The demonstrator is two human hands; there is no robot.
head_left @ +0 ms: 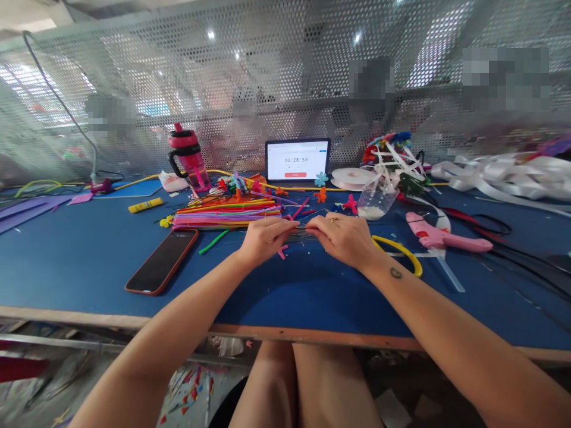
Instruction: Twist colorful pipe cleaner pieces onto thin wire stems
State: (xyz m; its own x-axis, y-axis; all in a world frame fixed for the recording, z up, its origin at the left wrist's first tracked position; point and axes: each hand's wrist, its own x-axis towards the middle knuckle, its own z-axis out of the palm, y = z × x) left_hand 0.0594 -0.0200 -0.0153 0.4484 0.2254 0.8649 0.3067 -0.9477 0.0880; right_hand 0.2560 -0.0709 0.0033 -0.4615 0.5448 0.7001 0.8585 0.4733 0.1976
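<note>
While a thin strand (302, 226) was apparently pinched between the left hand (266, 238) and right hand (344, 238), with pipe cleaners (225, 216) left of the grip, fine shaping seemed under way, a steady pinch likely being required

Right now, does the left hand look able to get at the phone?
Likely yes: the phone lies uncovered on the blue table, with only a small green piece between it and the left hand.

The right forearm (428, 306) bears a small dark curved tattoo (395, 273), its fingers (318, 222) a gold-coloured ring (333, 219).
</note>
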